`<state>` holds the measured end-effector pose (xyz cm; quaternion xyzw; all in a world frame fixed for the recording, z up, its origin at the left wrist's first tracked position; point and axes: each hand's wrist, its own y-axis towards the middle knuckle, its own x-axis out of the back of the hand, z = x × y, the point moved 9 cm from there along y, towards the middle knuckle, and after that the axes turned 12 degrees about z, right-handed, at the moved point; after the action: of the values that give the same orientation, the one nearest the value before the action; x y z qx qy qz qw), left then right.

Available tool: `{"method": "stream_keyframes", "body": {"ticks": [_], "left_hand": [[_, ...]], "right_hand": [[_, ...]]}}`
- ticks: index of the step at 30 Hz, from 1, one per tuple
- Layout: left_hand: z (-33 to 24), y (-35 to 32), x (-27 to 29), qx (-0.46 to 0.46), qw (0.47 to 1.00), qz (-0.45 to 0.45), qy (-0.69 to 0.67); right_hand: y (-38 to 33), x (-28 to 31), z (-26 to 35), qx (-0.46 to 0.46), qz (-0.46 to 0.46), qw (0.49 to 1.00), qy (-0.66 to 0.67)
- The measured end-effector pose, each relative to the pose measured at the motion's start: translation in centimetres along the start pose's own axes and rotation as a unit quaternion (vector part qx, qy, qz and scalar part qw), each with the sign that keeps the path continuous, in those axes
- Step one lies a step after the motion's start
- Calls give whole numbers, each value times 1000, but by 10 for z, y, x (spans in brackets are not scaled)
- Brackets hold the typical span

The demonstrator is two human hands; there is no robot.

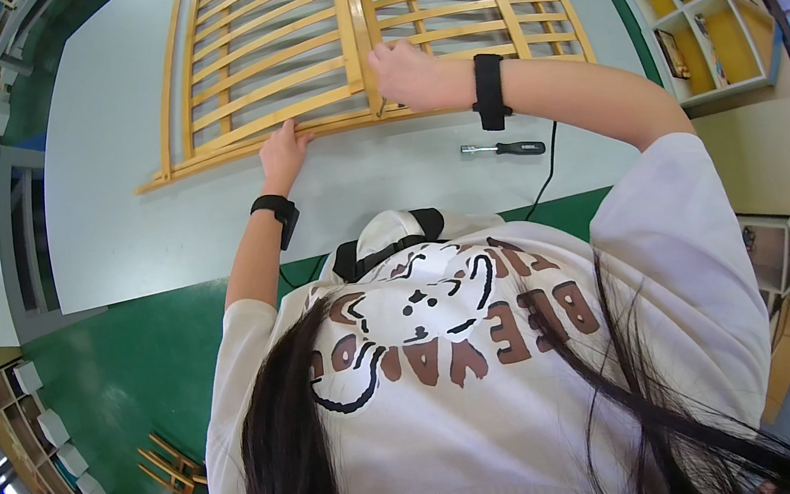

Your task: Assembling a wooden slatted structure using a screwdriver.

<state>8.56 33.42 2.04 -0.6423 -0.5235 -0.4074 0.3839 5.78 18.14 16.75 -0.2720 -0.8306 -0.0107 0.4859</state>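
Observation:
A light wooden slatted frame point(282, 89) lies on the table, with two slatted halves meeting at upright bars in the middle. My left hand point(284, 156) grips its near rail, fingers over the top and thumb at the side. Over the middle bars, my right hand point(417, 77) is closed in a fist. A small thin piece shows below that fist by the near rail, too small to name; whether the hand holds it I cannot tell. To the right, a nut driver point(504, 149) with a black handle and metal shaft lies apart from both hands.
The pale grey table point(119, 225) extends left of the frame. A black cable point(547, 175) hangs over its near edge. White and yellow shelving point(709, 41) stands at the right, a grey cabinet point(1, 242) at the left. A wooden stool point(173, 465) rests on the green floor.

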Motion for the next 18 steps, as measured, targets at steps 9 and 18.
{"method": "stream_keyframes", "body": {"ticks": [9,18], "left_hand": [[-5,-3,4,4,1000,4,3],[-12,3,-2,-27,997,37,69]], "right_hand": [[7,-27,-24,53,8,993,104],[3,-31,-35,5,78,984,160]]}}
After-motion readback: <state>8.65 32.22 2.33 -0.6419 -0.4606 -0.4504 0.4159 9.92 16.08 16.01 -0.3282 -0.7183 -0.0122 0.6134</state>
